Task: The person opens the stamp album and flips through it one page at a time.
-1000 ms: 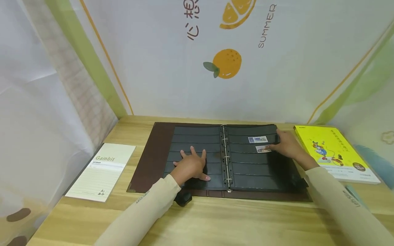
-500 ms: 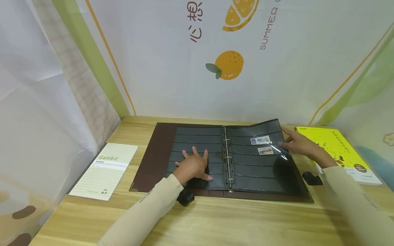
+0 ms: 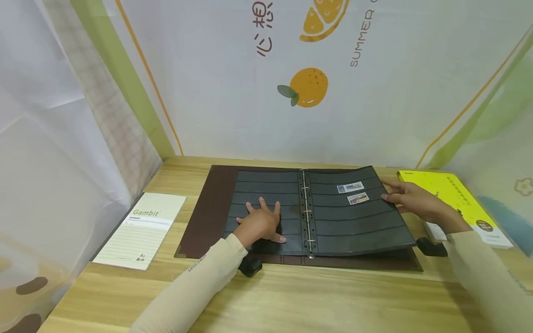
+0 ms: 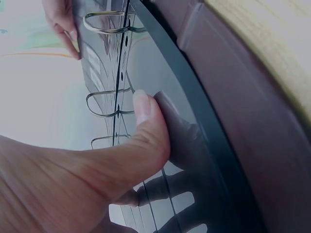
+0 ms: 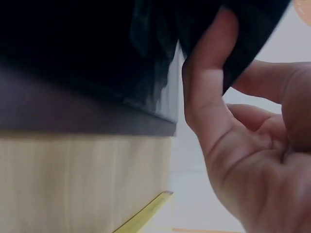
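Observation:
A brown ring-binder stamp album [image 3: 204,203] lies spread on the table, its black pocket pages held by metal rings [image 3: 307,212]. My left hand [image 3: 261,225] rests flat on the left page [image 3: 266,177], fingers spread; in the left wrist view its thumb [image 4: 150,131] lies near the rings. My right hand [image 3: 416,201] pinches the outer edge of the right page [image 3: 358,226], which is bowed up off the cover. The right wrist view shows a finger [image 5: 209,73] under that page. Two stamps, an upper one [image 3: 350,187] and a lower one [image 3: 358,198], sit in its pockets.
A white Gambit notepad [image 3: 139,231] lies left of the album. To the right is a yellow book [image 3: 449,189], partly behind the right hand and forearm. A printed cloth [image 3: 233,115] hangs behind the wooden table [image 3: 316,300].
My right hand has left the lower stamp, shifted right to the page's outer edge and raised it, lower corner included. The left hand stays in place.

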The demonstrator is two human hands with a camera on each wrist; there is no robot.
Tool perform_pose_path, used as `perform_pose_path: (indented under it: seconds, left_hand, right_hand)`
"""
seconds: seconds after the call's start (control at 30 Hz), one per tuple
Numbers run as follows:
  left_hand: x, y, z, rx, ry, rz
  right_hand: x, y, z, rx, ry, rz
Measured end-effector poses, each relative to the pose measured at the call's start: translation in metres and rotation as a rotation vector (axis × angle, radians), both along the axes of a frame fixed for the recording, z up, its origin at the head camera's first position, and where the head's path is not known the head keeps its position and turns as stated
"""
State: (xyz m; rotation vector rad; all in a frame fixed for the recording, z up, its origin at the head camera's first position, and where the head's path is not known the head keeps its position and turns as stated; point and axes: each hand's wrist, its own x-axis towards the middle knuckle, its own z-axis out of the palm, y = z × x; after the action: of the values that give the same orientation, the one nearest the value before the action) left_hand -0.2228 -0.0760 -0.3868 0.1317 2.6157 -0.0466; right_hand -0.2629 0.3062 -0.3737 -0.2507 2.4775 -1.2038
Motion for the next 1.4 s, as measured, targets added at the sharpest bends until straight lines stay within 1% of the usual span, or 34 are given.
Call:
perform_pose_path:
  seconds: [0.13, 0.2, 0.43, 0.67, 0.8, 0.97, 1.17, 1.4]
  left_hand:
    - [0.000, 0.000, 0.000, -0.008, -0.012, -0.005]
    - [0.000, 0.001, 0.001, -0.010, -0.014, -0.005]
    - [-0.001, 0.000, 0.001, -0.014, -0.014, 0.009]
    - [0.000, -0.001, 0.003, -0.012, -0.016, 0.007]
    - [0.001, -0.002, 0.003, -0.002, -0.021, 0.014]
    - [0.000, -0.004, 0.003, 0.011, -0.012, 0.005]
    - [0.000, -0.005, 0.003, 0.012, -0.018, 0.007]
    - [0.001, -0.005, 0.004, 0.028, -0.013, 0.015]
  right_hand:
    - [-0.002, -0.002, 0.010, -0.098, -0.021, -0.009]
    - [-0.003, -0.003, 0.018, -0.116, -0.021, -0.019]
    - [-0.008, -0.014, 0.054, 0.093, 0.006, 0.043]
    - [-0.010, -0.038, 0.086, 0.218, 0.101, 0.049]
    - [-0.013, -0.054, 0.104, 0.246, 0.131, 0.057]
    - [-0.016, -0.069, 0.123, 0.274, 0.163, 0.061]
    - [-0.017, -0.090, 0.139, 0.291, 0.185, 0.078]
    - [-0.013, -0.113, 0.157, 0.309, 0.233, 0.101]
